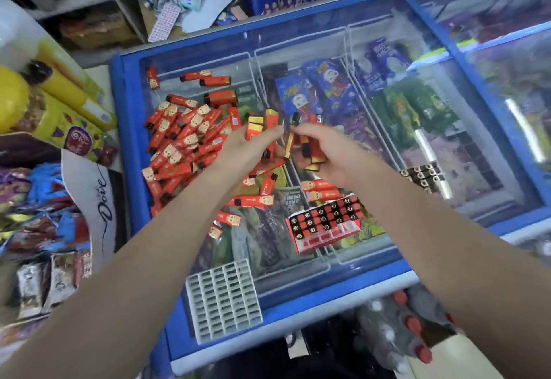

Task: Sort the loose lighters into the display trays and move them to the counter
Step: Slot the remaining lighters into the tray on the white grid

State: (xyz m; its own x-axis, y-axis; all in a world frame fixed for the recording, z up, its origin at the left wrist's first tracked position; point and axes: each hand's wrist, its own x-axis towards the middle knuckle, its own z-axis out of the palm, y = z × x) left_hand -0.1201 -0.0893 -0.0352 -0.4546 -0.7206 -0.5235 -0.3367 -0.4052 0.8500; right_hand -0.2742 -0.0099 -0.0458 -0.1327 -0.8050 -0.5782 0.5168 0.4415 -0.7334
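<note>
A pile of loose red lighters [185, 137] lies on the glass lid of a blue freezer [301, 59], on its left half. My left hand [250, 146] grips several red and gold lighters [262, 125] above the pile. Just to its right, my right hand [325, 152] holds a bunch of lighters [310, 140] upright. A red display tray [325, 223] partly filled with lighters sits on the glass below my right forearm. A white empty grid tray [223, 298] lies at the lid's near left. Another filled block of lighters [423, 176] stands at the right.
Snack packs and a Dove box [98, 199] crowd the shelf to the left. Bottles with red caps [402, 331] stand below the freezer's front edge. A second freezer [507, 50] adjoins on the right. Ice-cream packs show under the glass.
</note>
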